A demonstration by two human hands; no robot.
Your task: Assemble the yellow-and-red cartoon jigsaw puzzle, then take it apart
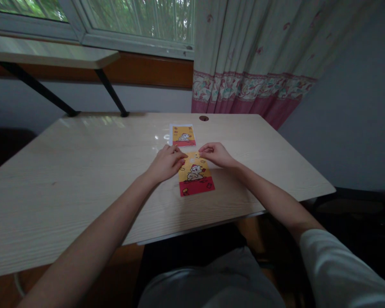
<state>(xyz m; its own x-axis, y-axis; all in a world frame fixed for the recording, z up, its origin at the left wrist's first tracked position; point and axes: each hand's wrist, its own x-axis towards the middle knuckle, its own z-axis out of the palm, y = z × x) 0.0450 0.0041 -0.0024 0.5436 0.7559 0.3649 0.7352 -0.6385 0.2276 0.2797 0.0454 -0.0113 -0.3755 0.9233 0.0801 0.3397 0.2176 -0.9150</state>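
A yellow and red card (pixel 195 173) with a cartoon white animal in a red hat lies flat on the table in front of me. My left hand (pixel 168 162) rests at its upper left edge, fingers stretched out and touching the card. At the upper right corner, the thumb and fingers of my right hand (pixel 216 154) are pinched together. Whatever they hold, if anything, is too small to make out. Just beyond the hands lies a smaller picture sheet (pixel 184 136) with a similar yellow and red design and a white border.
The pale wooden table (pixel 93 171) has a round cable hole (pixel 204 118) near its back edge. A raised shelf (pixel 54 55) on black legs stands at the back left. Behind the table are a window (pixel 141 21) and a flowered curtain (pixel 244 55).
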